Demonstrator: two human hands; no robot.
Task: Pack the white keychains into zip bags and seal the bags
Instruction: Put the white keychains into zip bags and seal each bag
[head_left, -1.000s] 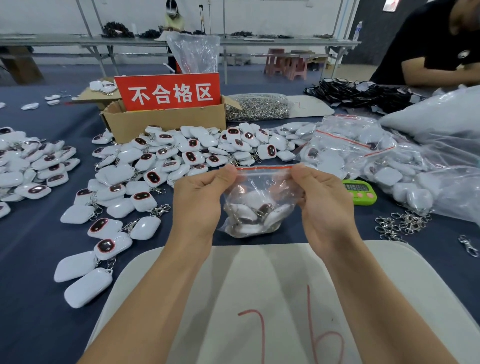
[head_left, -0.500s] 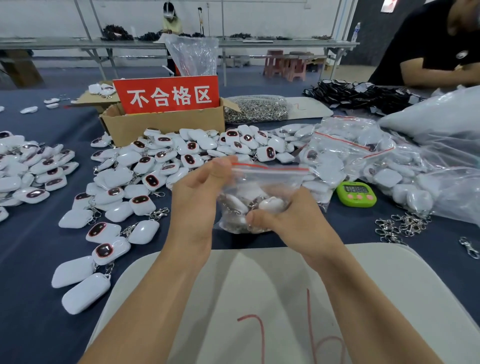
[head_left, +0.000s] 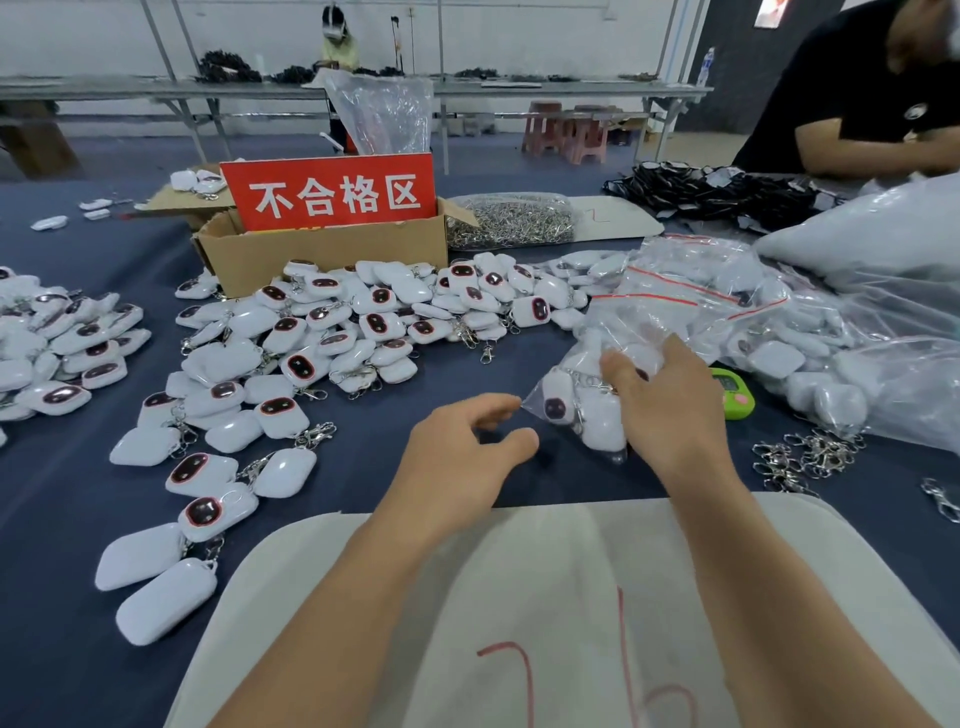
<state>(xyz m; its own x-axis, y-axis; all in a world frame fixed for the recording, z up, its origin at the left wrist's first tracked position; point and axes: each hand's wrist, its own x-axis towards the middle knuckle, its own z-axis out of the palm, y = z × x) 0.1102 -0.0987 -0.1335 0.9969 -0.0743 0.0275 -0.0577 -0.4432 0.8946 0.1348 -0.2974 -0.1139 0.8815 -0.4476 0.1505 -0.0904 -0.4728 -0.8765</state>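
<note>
While the right hand (head_left: 670, 415) is gripping one clear plastic zip bag of white keychains (head_left: 576, 415), with fingers curled over it, the bag is sitting just beside the heap of filled clear bags (head_left: 779, 332). The left hand (head_left: 457, 457) is hovering loosely curled and is holding nothing. One brown cardboard box with a red sign (head_left: 322, 254) and one green timer (head_left: 737, 400) are standing by. The loose white keychains (head_left: 363, 322) are lying uncountable. Half a second earlier both hands were holding the bag at centre. The left has since released it, and the bag has moved right.
</note>
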